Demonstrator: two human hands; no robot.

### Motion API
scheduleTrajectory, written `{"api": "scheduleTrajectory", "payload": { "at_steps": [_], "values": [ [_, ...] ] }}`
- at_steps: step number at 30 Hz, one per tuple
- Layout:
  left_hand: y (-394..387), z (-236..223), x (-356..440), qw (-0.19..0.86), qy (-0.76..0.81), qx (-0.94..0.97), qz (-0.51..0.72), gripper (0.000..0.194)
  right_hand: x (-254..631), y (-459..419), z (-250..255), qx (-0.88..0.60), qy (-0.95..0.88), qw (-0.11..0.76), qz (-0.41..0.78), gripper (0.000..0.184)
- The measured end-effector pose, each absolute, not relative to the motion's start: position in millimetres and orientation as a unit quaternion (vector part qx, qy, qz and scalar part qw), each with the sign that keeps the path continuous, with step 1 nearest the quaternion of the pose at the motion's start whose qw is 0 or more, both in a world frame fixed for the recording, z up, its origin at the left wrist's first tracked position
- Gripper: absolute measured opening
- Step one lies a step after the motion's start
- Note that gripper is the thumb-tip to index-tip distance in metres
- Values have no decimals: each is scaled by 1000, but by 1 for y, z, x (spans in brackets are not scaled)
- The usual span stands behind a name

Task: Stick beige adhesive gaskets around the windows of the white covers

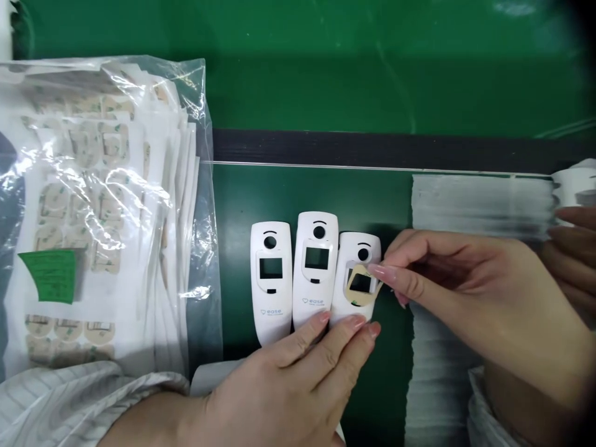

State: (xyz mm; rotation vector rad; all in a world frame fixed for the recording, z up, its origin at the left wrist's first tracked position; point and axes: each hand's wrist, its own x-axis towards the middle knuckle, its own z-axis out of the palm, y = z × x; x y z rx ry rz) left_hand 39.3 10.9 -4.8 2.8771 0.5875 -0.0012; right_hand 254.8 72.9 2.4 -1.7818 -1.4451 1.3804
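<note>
A: Doing what with the right hand [482, 292]?
B: Pinching a tan sticker [367, 298] between thumb and forefinger — over the rightmost white casing [349, 254], around its window.
A: And with the left hand [300, 382]?
B: Lying palm down with fingers slightly spread — touching lower ends of that casing and the middle casing [319, 292].

Three casings [316, 292] lie side by side on the worktop [237, 198], with a bag [207, 217] of sheets [156, 248] to their left, a packing sheet [433, 385] to their right and a rail [326, 147] behind. The left hand [291, 385] lies across their near ends; the right hand [447, 279], partly above the packing sheet, holds a sticker [354, 297] over the rightmost casing.
</note>
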Motion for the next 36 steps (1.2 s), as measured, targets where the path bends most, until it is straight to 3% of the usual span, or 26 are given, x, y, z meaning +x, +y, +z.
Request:
{"api": "scheduleTrajectory", "payload": {
  "at_steps": [18,36],
  "values": [
    [13,-6,39,107,186,977,-3,58,257,72,0,-644,-562,213,474,26],
    [13,-5,40,118,193,974,-2,53,255,74,2,-660,-561,205,456,33]
  ]
}}
